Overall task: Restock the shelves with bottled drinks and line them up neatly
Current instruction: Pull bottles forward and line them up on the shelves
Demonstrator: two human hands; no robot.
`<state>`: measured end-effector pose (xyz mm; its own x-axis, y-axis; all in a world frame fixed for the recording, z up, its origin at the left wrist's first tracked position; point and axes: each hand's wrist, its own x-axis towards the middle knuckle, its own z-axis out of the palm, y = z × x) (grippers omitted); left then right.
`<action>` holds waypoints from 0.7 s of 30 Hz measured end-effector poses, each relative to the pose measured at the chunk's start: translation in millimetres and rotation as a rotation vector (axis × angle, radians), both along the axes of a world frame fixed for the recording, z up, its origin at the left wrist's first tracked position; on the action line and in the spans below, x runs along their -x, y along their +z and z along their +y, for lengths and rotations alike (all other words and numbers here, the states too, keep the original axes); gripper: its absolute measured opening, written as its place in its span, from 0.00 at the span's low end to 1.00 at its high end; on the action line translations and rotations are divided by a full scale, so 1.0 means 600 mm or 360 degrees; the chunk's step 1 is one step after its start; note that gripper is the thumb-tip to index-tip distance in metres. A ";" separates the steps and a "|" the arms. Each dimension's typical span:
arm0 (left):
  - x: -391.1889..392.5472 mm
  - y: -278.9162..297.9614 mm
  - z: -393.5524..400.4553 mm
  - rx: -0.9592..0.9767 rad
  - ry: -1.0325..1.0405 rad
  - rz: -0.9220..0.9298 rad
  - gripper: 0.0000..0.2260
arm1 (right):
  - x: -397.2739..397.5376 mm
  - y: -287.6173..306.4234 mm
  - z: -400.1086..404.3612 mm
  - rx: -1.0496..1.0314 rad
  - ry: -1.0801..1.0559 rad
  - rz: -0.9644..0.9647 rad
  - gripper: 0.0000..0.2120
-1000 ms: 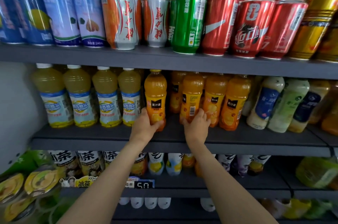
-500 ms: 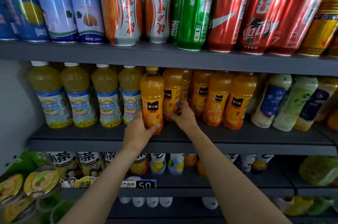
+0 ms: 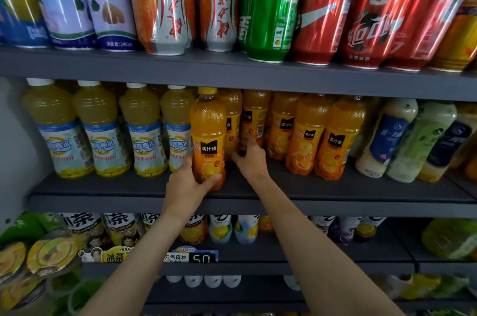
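Low on bottle (image 3: 207, 135): left hand (image 3: 189, 181).

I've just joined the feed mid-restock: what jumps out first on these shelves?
Two bare arms reach onto the middle shelf: the left hand grips an orange juice bottle at the front, and the right hand holds another orange bottle set further back. Above, a green can stands out among red cans.

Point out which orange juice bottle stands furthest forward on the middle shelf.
The leftmost orange juice bottle, gripped low by the left hand; it stands nearer the shelf edge than the others.
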<state>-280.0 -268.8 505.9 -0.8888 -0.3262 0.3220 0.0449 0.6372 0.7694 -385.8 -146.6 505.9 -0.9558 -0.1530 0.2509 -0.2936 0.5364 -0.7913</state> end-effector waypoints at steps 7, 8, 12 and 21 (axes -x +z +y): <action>0.000 -0.002 -0.001 0.0014 0.0016 0.0007 0.32 | 0.008 -0.005 -0.023 -0.0135 -0.0137 0.0077 0.16; 0.001 -0.002 -0.001 0.0017 0.0019 0.0006 0.32 | 0.008 -0.005 -0.025 -0.0139 -0.0129 0.0076 0.15; 0.005 0.000 0.007 0.0037 0.0043 0.0006 0.30 | -0.005 -0.008 -0.016 -0.0113 -0.0196 0.0145 0.16; 0.036 0.001 0.036 0.0052 0.0175 -0.0010 0.26 | 0.010 0.024 -0.008 -0.0321 -0.0557 0.0066 0.30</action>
<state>-301.6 -247.0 506.5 -0.8503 -0.4113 0.3284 -0.0317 0.6628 0.7481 -392.1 -151.3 520.2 -0.9487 0.1296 0.2884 -0.0952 0.7526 -0.6515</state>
